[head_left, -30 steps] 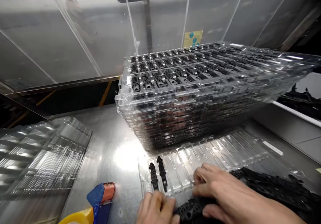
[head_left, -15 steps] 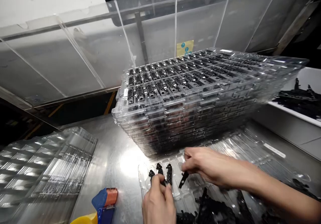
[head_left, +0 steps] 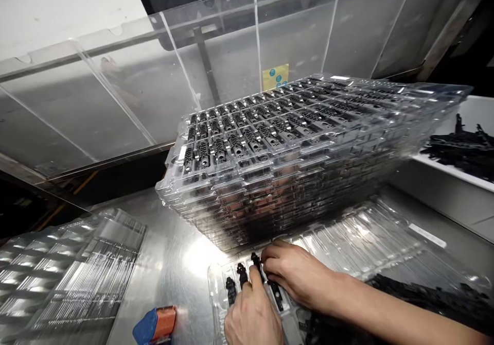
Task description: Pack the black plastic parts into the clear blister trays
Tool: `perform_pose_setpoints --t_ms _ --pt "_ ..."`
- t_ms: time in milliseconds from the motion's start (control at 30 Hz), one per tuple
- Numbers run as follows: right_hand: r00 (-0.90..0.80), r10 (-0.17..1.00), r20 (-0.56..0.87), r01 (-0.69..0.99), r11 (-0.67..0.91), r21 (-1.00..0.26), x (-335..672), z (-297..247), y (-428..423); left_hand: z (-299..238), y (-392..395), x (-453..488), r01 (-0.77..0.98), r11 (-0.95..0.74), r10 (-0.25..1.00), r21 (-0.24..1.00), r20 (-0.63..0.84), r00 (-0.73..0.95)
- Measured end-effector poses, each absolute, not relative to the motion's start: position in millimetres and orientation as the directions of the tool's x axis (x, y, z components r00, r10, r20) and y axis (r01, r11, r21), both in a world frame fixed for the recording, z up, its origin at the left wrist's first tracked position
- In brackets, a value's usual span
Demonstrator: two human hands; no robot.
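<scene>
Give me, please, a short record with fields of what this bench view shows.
Left hand: fingertips at the black parts seated in the clear tray; grip unclear.
Right hand: fingers on a part in the same tray; grip unclear.
Behind the hands: stack of filled trays.
Person's left side: empty trays, tape dispenser.
Person's right side: loose parts pile.
</scene>
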State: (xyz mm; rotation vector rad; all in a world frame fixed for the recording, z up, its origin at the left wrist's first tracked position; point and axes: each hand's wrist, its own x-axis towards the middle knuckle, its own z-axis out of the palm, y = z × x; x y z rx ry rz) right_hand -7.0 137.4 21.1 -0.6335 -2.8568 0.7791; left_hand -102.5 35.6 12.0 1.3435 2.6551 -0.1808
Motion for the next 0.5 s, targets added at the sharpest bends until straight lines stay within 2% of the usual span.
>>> perform_pose_setpoints --t_ms 167,233,333,433,500 --pt "-0.9 0.434 0.047 0.333 0.752 -0.57 13.9 35.2 132.1 7.8 27.2 -104.0 0.86 0.503 0.845 -0.082 -0.162 -0.509" --pt "-0.884 0.466 0.038 0.358 0.727 -0.585 26.3 42.3 125.3 6.3 23.2 -105.1 0.872 0.48 0.871 -0.094 -0.064 -0.487" --pt "-0.854 0.516 -0.064 0.452 0.676 -0.583 43.1 45.5 110.3 6.7 22.3 -109.5 0.911 0.397 0.918 -0.117 0.074 -0.39" --pt "-0.808 0.56 -0.185 0.558 0.624 -0.548 52.2 41.0 97.5 6.2 24.4 -115.8 0.937 0.328 0.944 -0.116 0.083 -0.32" --pt "-0.793 0.582 -0.178 0.569 0.604 -0.558 55.0 36.8 93.6 3.2 24.6 -118.6 0.933 0.346 0.937 -0.101 0.1 -0.336"
